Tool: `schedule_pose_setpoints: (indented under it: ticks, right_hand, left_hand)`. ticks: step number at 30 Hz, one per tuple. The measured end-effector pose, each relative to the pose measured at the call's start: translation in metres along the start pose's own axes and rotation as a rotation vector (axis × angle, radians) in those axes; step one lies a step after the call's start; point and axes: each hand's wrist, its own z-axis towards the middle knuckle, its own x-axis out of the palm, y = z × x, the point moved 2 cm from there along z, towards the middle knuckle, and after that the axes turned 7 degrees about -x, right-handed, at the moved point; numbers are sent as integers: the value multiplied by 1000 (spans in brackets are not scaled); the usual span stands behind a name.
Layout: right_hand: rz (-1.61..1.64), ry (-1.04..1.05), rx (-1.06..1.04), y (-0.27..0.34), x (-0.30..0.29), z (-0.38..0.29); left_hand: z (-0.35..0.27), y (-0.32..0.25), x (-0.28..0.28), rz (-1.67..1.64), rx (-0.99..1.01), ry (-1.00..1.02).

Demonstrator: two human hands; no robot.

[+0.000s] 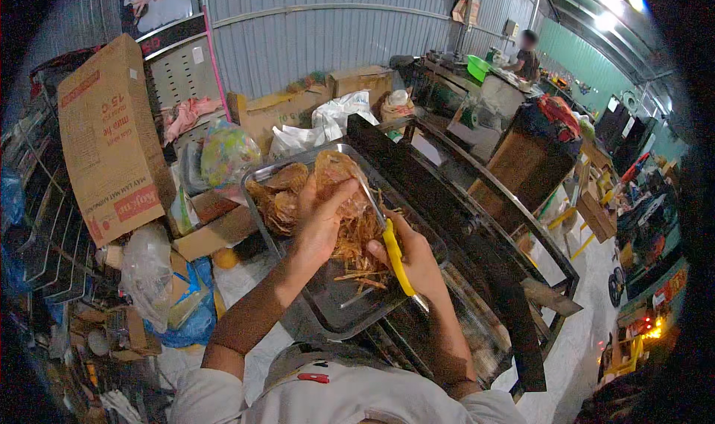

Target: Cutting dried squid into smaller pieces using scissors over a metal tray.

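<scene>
My left hand (325,217) grips a thin, wrinkled brown dried sheet (335,167), perhaps dried squid, over a metal tray (335,326). In my right hand (413,251) is a yellow-handled cutting tool (395,256). Its long metal blade slants up and left along the sheet's right edge; my fingers hide part of the handle, so its exact kind is unclear. Thin brown shreds (354,239) are heaped in the tray between my hands. More dried brown sheets (279,197) lie at the tray's left side, partly behind my left hand.
The tray rests on a black metal frame (480,245) stretching rightward. To the left lean a large cardboard box (109,139) and wire racks (50,239). Plastic bags (148,273) crowd the floor. Another person (528,58) stands at a far counter near a green basin (477,67).
</scene>
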Motion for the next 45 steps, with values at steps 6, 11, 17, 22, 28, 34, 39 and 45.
schedule_pose_setpoints:
  ticks: [6,11,17,22,28,34,39,45]
  right_hand:
    - [117,3,-2,-5,5,0]
    - [110,-6,-23,-5,3,-2]
    - [-16,23,-6,-6,5,-4]
    - [-84,-24,-77,-2,4,-4]
    - [-101,-62,-177,-8,7,-2]
    - [-144,-152,-239,-15,12,-4]
    - [-125,-57,-93,-10,8,-3]
    - [-118,-63,-93,-8,5,-3]
  left_hand:
    - [-6,-3,4,77,19,-33]
    - [-9,-3,2,108,18,-9]
    - [-12,-1,-2,112,25,-20]
    - [-12,-3,-8,158,45,-30]
    - [-15,-6,-12,271,90,-58]
    - [-19,-4,-13,360,62,-32]
    - [-24,2,-14,410,89,-87]
    - [-26,2,-11,275,27,-85]
